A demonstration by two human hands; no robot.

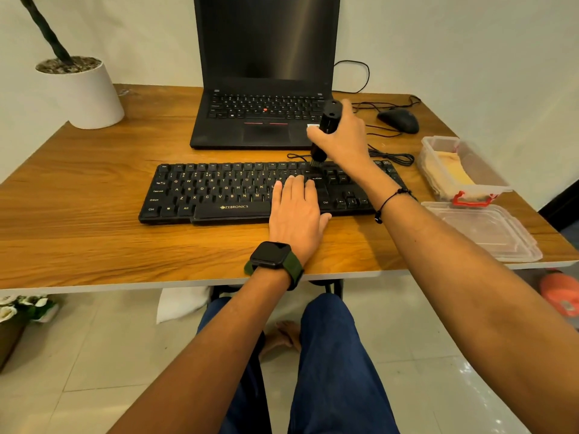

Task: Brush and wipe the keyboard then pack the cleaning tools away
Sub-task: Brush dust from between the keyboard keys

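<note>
1. Far to the left of the keyboard (269, 191), at the back corner of the wooden desk (94, 189), stands a white plant pot (86, 92) with a dark stem rising out of it.
2. The keyboard itself lies flat near the middle of the desk, black, with its long front edge towards you.
3. Directly behind the keyboard sits an open black laptop (263, 89), its screen dark.
4. Your left hand (296, 211) lies flat on the right-of-centre keys of the keyboard, fingers straight and pressed together, the thumb out over the front edge; a black watch with a green strap (272, 261) is on that wrist.
5. Your right hand (343, 136) is raised over the back edge of the keyboard, fingers curled round a black brush (326, 130), which stands nearly upright with its bristles touching the top key row just behind your left fingertips.
6. Behind the keyboard's right end, a black mouse (399, 120) rests on the desk, its cable looping back towards the keyboard.
7. To the right of the keyboard stands an open clear plastic box (438, 158) with a yellowish cloth (454, 170) inside and a red clip at its near end.
8. Just in front of that box, still right of the keyboard, its clear lid (488, 230) lies flat on the desk.
</note>
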